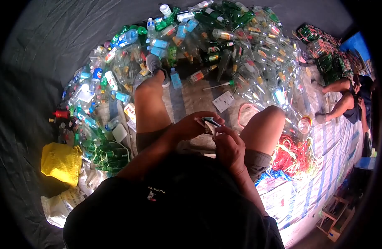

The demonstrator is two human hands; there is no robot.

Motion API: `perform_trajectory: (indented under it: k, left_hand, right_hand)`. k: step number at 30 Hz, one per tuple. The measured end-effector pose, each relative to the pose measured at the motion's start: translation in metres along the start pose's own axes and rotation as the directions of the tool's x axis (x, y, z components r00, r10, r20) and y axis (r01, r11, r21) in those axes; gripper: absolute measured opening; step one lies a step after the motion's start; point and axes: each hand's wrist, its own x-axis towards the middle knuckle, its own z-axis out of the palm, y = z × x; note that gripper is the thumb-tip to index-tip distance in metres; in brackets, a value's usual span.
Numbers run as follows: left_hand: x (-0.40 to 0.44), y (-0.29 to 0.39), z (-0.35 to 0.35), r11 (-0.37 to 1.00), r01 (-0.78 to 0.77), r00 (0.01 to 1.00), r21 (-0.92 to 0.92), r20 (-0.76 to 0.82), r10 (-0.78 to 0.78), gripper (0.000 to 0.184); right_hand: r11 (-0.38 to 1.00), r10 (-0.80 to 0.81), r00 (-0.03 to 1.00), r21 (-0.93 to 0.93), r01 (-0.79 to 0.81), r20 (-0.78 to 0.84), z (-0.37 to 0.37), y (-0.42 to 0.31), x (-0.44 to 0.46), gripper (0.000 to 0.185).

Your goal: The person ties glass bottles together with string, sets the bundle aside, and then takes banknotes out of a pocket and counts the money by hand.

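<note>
My left hand [193, 125] and my right hand [231, 146] meet in front of my body, between my knees. Between their fingers is a small flat piece [211, 123], dark on top with a whitish flap below; its kind is hard to make out. Both hands are closed on it, the left from its left end and the right from below. Beyond them on the striped sheet lies a white printed card [223, 101]. A pinkish loop [245, 113] rests near my right knee.
A heap of plastic bottles [257, 62] curves around my front and left. Red and pale plastic strings [292, 155] lie right of my knee. A yellow bag [62, 162] and a white sack [62, 205] stand at left. Another person [348, 99] sits at far right.
</note>
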Motion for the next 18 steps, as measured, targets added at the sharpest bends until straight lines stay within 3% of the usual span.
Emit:
perform_trajectory:
  k: [4, 7, 8, 9, 11, 12, 13, 14, 16, 18]
  left_hand:
    - [-0.004, -0.008, -0.004, 0.99, -0.051, 0.997, -0.133, 0.045, 0.057, 0.038]
    - [-0.006, -0.008, -0.003, 0.985, -0.045, 0.996, -0.168, 0.063, 0.057, 0.036]
    - [-0.007, -0.007, -0.004, 0.985, -0.045, 0.996, -0.167, 0.064, 0.056, 0.036]
    - [-0.007, -0.004, 0.0, 0.993, 0.006, 0.999, -0.118, 0.035, -0.002, 0.036]
    - [-0.008, -0.003, 0.001, 0.996, 0.061, 0.998, -0.071, 0.003, -0.061, 0.036]
    - [-0.007, -0.003, -0.001, 0.993, 0.064, 0.997, 0.1, -0.039, -0.06, 0.037]
    - [-0.007, -0.003, -0.002, 0.961, 0.073, 0.995, 0.268, -0.079, -0.053, 0.037]
    - [-0.008, -0.005, -0.002, 0.961, 0.076, 0.995, 0.267, -0.078, -0.057, 0.037]
    - [-0.009, -0.003, 0.005, 0.983, -0.005, 0.999, -0.181, 0.034, 0.011, 0.039]
    - [-0.009, -0.002, 0.004, 0.971, 0.022, 1.0, -0.237, 0.014, -0.02, 0.039]
  right_hand:
    - [0.999, 0.025, 0.998, 0.04, -0.027, 0.053, -0.003, -0.004, -0.001, 0.016]
    - [0.976, 0.11, 0.988, 0.176, -0.128, 0.105, -0.004, -0.006, -0.002, 0.013]
    - [0.906, 0.212, 0.974, 0.357, -0.227, 0.08, -0.002, -0.003, -0.005, 0.011]
    - [0.794, 0.314, 0.946, 0.525, -0.305, 0.075, -0.002, -0.001, -0.006, 0.009]
    - [0.741, 0.356, 0.93, 0.581, -0.338, 0.087, -0.007, -0.002, -0.008, 0.009]
    - [0.682, 0.396, 0.913, 0.633, -0.367, 0.102, -0.011, -0.003, -0.009, 0.008]
    - [0.681, 0.398, 0.912, 0.633, -0.367, 0.1, -0.016, -0.003, -0.011, 0.008]
    - [0.72, 0.358, 0.92, 0.581, -0.381, 0.16, -0.022, -0.002, -0.014, 0.008]
    - [0.755, 0.32, 0.921, 0.527, -0.389, 0.222, -0.027, -0.005, -0.014, 0.008]
    - [0.871, 0.17, 0.965, 0.428, -0.243, 0.201, -0.028, -0.01, -0.013, 0.009]
